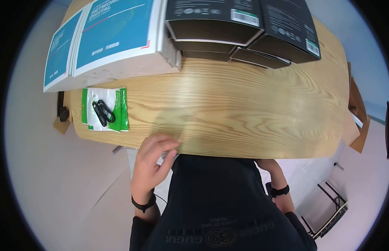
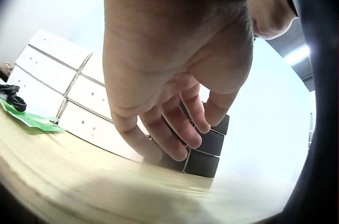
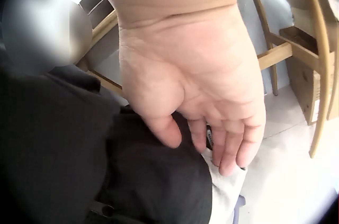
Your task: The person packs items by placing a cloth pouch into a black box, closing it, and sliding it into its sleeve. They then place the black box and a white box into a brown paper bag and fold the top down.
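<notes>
My left hand (image 1: 152, 165) hovers at the table's front edge in the head view, fingers loosely bent and nothing in them; in the left wrist view the same hand (image 2: 175, 65) hangs over the tabletop. Down beside the dark shirt (image 1: 219, 196), my right hand (image 1: 269, 166) is partly hidden by the table edge. The right wrist view shows that hand (image 3: 196, 86) with relaxed fingers by dark clothing (image 3: 159, 176), holding nothing visible. Left of the left hand, a coiled black cable (image 1: 103, 113) lies on green and white packets (image 1: 121, 109).
White-and-blue boxes (image 1: 115, 33) stand at the table's back left, with stacked black boxes (image 1: 215, 25) beside them. The wooden table (image 1: 244, 113) spans the middle. An opened cardboard box (image 1: 358, 113) is beyond the right edge, and a wooden chair frame (image 3: 318, 49) shows in the right wrist view.
</notes>
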Available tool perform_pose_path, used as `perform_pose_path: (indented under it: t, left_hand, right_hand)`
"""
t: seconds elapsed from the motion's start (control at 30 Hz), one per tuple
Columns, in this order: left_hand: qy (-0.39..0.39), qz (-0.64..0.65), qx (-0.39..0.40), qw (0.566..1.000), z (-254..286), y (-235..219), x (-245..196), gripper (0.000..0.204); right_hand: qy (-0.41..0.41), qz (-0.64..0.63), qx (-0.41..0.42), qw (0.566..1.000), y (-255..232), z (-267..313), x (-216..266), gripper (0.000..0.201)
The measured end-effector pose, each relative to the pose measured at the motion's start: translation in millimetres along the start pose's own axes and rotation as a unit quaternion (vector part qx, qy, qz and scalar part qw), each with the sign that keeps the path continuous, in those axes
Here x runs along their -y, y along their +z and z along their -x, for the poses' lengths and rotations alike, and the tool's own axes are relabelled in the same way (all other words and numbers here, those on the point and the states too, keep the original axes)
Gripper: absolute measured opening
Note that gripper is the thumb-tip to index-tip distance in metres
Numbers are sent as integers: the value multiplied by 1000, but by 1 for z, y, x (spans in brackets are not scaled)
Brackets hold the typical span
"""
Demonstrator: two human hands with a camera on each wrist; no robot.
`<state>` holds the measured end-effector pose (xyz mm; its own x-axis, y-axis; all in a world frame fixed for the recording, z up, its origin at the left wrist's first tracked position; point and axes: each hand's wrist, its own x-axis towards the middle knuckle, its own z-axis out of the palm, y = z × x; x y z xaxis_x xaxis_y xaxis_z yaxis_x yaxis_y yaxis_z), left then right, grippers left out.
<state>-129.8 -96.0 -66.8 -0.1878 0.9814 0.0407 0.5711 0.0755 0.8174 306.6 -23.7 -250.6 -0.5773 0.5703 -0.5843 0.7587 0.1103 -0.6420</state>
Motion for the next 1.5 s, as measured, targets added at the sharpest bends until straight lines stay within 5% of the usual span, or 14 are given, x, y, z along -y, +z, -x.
perform_pose_path:
  t: [0.1, 0.2, 0.3, 0.37, 0.53, 0.6, 0.7, 0.83, 0.9, 0.97, 1.13, 1.3, 1.37, 1.5]
  left_hand:
    - [-55, 68, 14, 996, 23, -7, -2, 16]
    - [-180, 156, 226, 945, 63, -9, 24, 11]
    - [-320, 85, 271, 904, 125, 18, 103, 20]
    - [-446, 7, 219, 868, 173, 55, 164, 28]
    - [-481, 22, 188, 856, 215, 108, 175, 32]
    - [-499, 31, 176, 848, 213, 108, 170, 33]
    - [-479, 9, 87, 873, 219, 114, 176, 30]
    - [-487, -100, -18, 867, 200, 122, 161, 25]
    - [-482, -133, -56, 864, 203, 130, 159, 25]
    - [-417, -109, -139, 892, 219, 149, 169, 28]
    - [-352, -51, -137, 925, 247, 165, 157, 18]
    - [-413, -120, -108, 896, 236, 170, 142, 26]
    - [-541, -25, -118, 833, 216, 161, 119, 33]
    - [-441, -134, -93, 882, 226, 165, 119, 34]
  right_hand:
    - [66, 15, 22, 997, -14, 9, 23, 47]
    - [45, 143, 25, 988, -25, 20, 33, 48]
    - [-14, 204, -5, 979, -40, 14, 76, 39]
    - [-33, 214, 23, 976, -43, 8, 100, 40]
    - [-118, 274, 63, 952, -55, 13, 144, 45]
    - [-110, 139, 161, 971, -77, 14, 171, 49]
    - [-40, 127, 310, 941, -104, -3, 205, 48]
    - [-150, 99, 319, 931, -107, -36, 226, 45]
    - [-315, 17, 288, 904, -96, -55, 246, 43]
    - [-344, 5, 308, 887, -92, -67, 273, 41]
    - [-485, 20, 391, 782, -102, -73, 320, 39]
    - [-529, 50, 372, 761, -117, -62, 315, 40]
    - [-544, 94, 369, 748, -131, -55, 309, 40]
    - [-575, 105, 297, 755, -151, -43, 301, 38]
